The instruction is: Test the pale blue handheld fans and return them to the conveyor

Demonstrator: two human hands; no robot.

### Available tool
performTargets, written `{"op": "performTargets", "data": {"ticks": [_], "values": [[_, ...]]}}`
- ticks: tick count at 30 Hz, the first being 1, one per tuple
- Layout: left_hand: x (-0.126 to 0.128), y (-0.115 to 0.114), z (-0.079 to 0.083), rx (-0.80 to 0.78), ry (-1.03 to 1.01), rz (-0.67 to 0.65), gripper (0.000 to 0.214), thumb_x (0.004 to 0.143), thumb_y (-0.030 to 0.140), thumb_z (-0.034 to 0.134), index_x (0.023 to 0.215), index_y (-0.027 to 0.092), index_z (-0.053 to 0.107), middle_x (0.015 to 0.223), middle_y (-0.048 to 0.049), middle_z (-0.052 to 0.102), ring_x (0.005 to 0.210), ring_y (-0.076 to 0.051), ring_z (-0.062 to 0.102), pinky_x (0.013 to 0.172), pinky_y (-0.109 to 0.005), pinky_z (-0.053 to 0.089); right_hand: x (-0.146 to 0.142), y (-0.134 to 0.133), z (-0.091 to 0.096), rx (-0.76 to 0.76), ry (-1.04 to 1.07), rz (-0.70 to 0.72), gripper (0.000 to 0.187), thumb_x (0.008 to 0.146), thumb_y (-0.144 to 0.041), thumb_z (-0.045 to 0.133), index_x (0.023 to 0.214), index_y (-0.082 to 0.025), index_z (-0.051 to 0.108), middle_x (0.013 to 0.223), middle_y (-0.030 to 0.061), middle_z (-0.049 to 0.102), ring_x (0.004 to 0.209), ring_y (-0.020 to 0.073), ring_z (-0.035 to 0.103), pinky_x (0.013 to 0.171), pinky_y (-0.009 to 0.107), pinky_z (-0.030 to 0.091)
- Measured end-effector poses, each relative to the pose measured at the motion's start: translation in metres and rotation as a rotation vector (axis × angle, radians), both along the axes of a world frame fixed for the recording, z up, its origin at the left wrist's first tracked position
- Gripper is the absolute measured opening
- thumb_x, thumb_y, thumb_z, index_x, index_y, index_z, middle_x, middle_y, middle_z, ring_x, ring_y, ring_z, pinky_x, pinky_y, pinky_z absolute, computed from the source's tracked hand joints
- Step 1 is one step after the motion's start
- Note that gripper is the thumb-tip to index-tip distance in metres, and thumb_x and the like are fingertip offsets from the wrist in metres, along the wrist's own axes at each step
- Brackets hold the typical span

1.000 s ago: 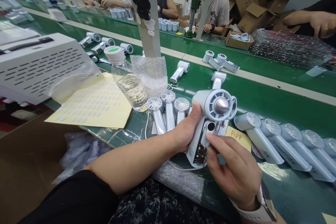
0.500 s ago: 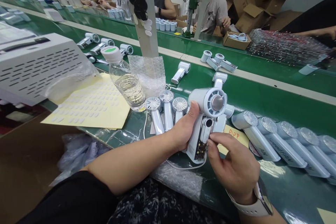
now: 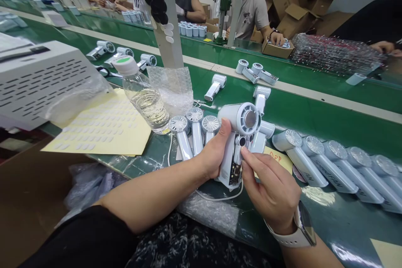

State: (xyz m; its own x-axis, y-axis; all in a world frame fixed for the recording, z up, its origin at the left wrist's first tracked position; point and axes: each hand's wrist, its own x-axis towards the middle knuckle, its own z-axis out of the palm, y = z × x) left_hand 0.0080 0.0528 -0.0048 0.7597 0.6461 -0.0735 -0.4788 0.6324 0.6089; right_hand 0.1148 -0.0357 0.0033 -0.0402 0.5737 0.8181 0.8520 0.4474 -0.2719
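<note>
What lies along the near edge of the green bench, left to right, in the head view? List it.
White vented box → yellow sticker sheet → water bottle → three small fans lying side by side → left hand → held fan → right hand → row of fans.
</note>
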Motion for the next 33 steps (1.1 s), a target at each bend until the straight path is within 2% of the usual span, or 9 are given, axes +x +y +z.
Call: {"op": "performTargets", "data": {"ticks": [7,10,13,17,22,26,30,33], "values": [[-0.0008,0.0051,-0.0053,-0.002,-0.007,-0.002,0.081,0.082,0.079,0.054,0.12,0.009,0.07,0.096,-0.0169,0.077,0.104,-0.032,0.072,0.094,-0.041,0.056,-0.0012,-0.0003,-0.0028,-0.027,0.025,-0.037,0.022,0.094,-0.008,0.059,0.109,-0.017,0.071,0.087,0.0071,0.081,0.076,0.0189,0.076,0.068,0.03,0.062],[-0.0015,0.0061,-0.0061,0.004,-0.02,-0.053,0.086,0.081,0.082,0.051,0.119,0.008,0.07,0.091,-0.0166,0.077,0.102,-0.033,0.073,0.091,-0.043,0.057,-0.0029,-0.0006,-0.0015,-0.053,0.03,-0.061,0.025,0.096,-0.011,0.057,0.117,-0.018,0.069,0.088,0.0058,0.08,0.074,0.018,0.076,0.066,0.028,0.061],[-0.0016,0.0046,-0.004,0.014,0.01,-0.019,0.089,0.076,0.084,0.055,0.12,0.008,0.07,0.092,-0.0163,0.077,0.102,-0.034,0.073,0.093,-0.043,0.056,-0.0039,-0.0002,-0.0009,-0.052,0.016,-0.034,0.032,0.096,-0.008,0.055,0.124,-0.019,0.067,0.089,0.0057,0.08,0.077,0.0175,0.076,0.068,0.028,0.061],[-0.0002,0.0011,-0.0001,0.022,0.058,0.036,0.095,0.07,0.087,0.058,0.124,0.009,0.068,0.1,-0.0182,0.077,0.106,-0.034,0.072,0.098,-0.046,0.055,-0.0033,0.0007,-0.0021,-0.022,0.007,0.009,0.032,0.094,-0.004,0.056,0.12,-0.017,0.069,0.091,0.0075,0.079,0.081,0.0177,0.076,0.074,0.028,0.062],[0.0003,0.0014,0.0011,0.046,0.073,0.065,0.097,0.072,0.088,0.054,0.125,0.008,0.066,0.102,-0.0193,0.077,0.108,-0.034,0.071,0.098,-0.046,0.055,-0.0033,0.0008,-0.0035,0.0,0.0,0.017,0.03,0.093,-0.002,0.057,0.118,-0.017,0.069,0.091,0.0074,0.079,0.081,0.0176,0.076,0.075,0.028,0.062],[-0.0001,0.0039,-0.0009,0.073,0.058,0.063,0.095,0.074,0.088,0.052,0.124,0.008,0.066,0.099,-0.0182,0.077,0.106,-0.033,0.072,0.093,-0.044,0.057,-0.0048,0.0008,-0.0054,-0.002,0.009,-0.011,0.026,0.094,-0.005,0.058,0.114,-0.019,0.068,0.09,0.0062,0.079,0.08,0.0182,0.077,0.072,0.028,0.062],[0.0002,0.0033,-0.0044,0.1,0.064,0.044,0.097,0.068,0.091,0.054,0.117,0.009,0.069,0.092,-0.0167,0.077,0.101,-0.034,0.073,0.086,-0.043,0.06,-0.0059,0.0011,-0.0081,0.019,0.073,-0.091,0.027,0.095,-0.013,0.06,0.12,-0.021,0.064,0.089,0.0038,0.079,0.076,0.0185,0.077,0.068,0.029,0.063],[0.0006,0.0014,-0.0045,0.104,0.083,0.067,0.095,0.067,0.091,0.056,0.115,0.01,0.069,0.091,-0.0158,0.077,0.101,-0.033,0.073,0.086,-0.043,0.06,-0.0052,0.0014,-0.0081,0.004,0.054,-0.057,0.029,0.096,-0.01,0.057,0.122,-0.021,0.062,0.09,0.0044,0.079,0.078,0.0175,0.076,0.069,0.028,0.062]]}}
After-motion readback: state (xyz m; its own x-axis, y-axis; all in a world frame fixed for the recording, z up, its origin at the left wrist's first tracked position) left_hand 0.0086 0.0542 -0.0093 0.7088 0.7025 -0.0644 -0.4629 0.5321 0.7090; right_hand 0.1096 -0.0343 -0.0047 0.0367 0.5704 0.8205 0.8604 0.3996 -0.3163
